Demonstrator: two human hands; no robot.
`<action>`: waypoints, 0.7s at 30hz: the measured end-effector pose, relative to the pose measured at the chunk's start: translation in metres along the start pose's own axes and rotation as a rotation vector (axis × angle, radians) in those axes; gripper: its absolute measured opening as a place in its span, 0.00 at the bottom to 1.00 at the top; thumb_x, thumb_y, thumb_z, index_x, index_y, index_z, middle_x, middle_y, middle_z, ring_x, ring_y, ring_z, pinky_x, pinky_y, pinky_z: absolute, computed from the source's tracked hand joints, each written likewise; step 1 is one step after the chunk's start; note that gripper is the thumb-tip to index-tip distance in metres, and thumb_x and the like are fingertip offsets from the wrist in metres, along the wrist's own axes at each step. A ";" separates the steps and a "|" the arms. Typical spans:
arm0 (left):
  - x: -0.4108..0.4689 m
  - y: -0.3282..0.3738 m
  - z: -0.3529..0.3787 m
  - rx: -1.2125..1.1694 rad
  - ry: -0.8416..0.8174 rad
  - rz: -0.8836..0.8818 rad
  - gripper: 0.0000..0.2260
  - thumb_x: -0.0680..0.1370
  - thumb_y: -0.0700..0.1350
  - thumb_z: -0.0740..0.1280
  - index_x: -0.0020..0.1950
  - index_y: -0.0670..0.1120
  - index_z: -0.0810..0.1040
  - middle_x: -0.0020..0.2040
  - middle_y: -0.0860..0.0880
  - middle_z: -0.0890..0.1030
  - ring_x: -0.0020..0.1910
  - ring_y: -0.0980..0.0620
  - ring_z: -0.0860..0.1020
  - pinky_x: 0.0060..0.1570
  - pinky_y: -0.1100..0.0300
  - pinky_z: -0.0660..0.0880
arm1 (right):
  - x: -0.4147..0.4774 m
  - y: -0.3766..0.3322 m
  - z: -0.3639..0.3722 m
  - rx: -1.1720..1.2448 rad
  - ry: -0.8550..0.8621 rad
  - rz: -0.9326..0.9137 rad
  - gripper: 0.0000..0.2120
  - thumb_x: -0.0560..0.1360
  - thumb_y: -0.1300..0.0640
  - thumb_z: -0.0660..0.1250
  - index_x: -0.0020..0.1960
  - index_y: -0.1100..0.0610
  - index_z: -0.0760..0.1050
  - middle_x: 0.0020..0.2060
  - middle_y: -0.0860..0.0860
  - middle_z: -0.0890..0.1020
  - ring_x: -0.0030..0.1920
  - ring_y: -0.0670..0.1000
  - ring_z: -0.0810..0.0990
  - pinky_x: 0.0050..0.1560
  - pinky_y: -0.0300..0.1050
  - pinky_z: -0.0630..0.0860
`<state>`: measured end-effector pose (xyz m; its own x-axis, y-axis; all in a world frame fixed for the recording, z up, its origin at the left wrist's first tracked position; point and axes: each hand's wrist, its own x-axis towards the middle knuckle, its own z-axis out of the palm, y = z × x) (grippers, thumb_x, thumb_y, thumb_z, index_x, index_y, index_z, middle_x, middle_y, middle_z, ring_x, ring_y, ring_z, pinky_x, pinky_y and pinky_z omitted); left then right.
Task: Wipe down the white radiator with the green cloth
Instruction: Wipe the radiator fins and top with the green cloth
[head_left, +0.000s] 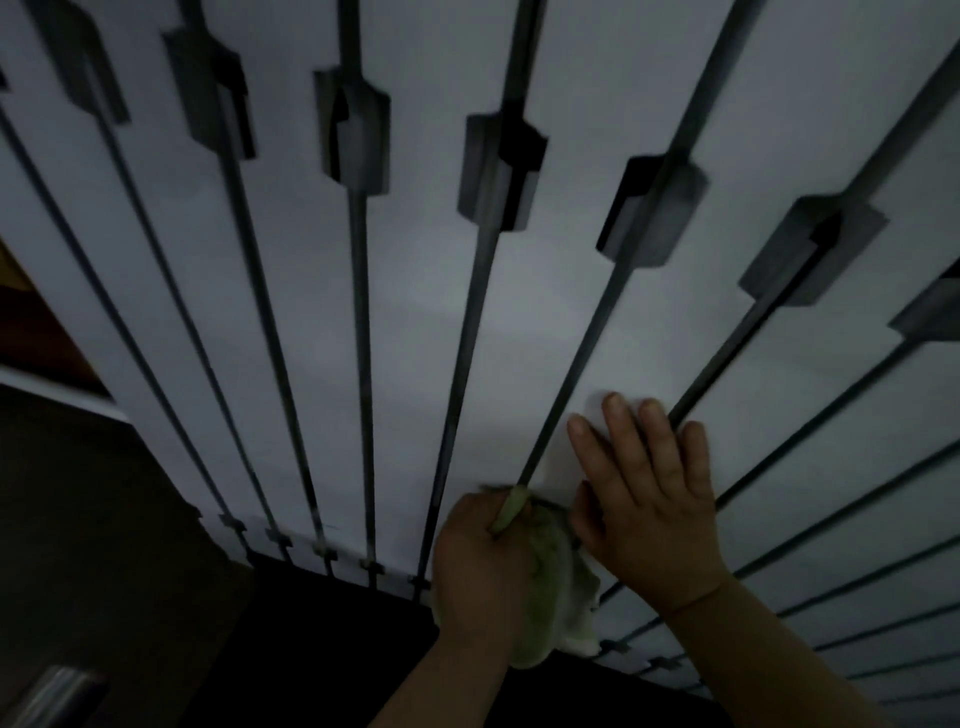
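The white radiator (405, 312) runs off every edge, so its slats (291, 156) cannot be counted. Two hands, one cloth: the left hand (478, 561) has its grip closed round the green cloth (550, 587), partly covering it, a fold tucked at a dark gap (571, 374) low on the radiator. The right hand (644, 499) lies flat on a slat, fingers straight, grip empty.

The radiator (415, 312) was made of flat white slats with a smooth, matt painted finish, seemingly metal. The cloth (550, 587) was soft, pale green fabric, crumpled and slightly fuzzy. A grey bar (52, 691) at the lower left showed a dull metallic sheen.
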<state>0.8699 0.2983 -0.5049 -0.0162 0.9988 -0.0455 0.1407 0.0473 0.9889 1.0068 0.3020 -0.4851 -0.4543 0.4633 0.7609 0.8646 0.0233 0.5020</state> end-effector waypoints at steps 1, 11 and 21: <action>-0.001 0.012 -0.002 -0.035 0.002 0.067 0.18 0.76 0.35 0.64 0.31 0.53 0.72 0.32 0.57 0.73 0.32 0.65 0.75 0.34 0.78 0.67 | 0.000 0.000 0.000 0.003 0.004 0.008 0.27 0.77 0.53 0.48 0.75 0.57 0.49 0.75 0.52 0.45 0.75 0.52 0.45 0.74 0.50 0.41; 0.003 0.084 -0.029 -0.132 -0.062 0.267 0.20 0.74 0.36 0.67 0.34 0.62 0.75 0.32 0.66 0.79 0.37 0.71 0.76 0.39 0.80 0.68 | 0.013 -0.001 -0.022 0.079 -0.047 0.055 0.23 0.80 0.50 0.47 0.74 0.55 0.54 0.74 0.50 0.54 0.74 0.50 0.52 0.73 0.48 0.46; 0.008 0.180 -0.101 -0.303 0.173 0.493 0.12 0.73 0.42 0.69 0.39 0.59 0.74 0.31 0.66 0.78 0.34 0.74 0.74 0.33 0.81 0.68 | 0.143 0.040 -0.070 0.097 0.237 0.148 0.19 0.74 0.58 0.52 0.65 0.56 0.64 0.64 0.57 0.65 0.71 0.53 0.55 0.73 0.51 0.45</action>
<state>0.7954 0.3138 -0.3135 -0.1854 0.8849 0.4272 -0.1152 -0.4513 0.8849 0.9617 0.3071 -0.3279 -0.3490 0.2486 0.9036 0.9366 0.0603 0.3451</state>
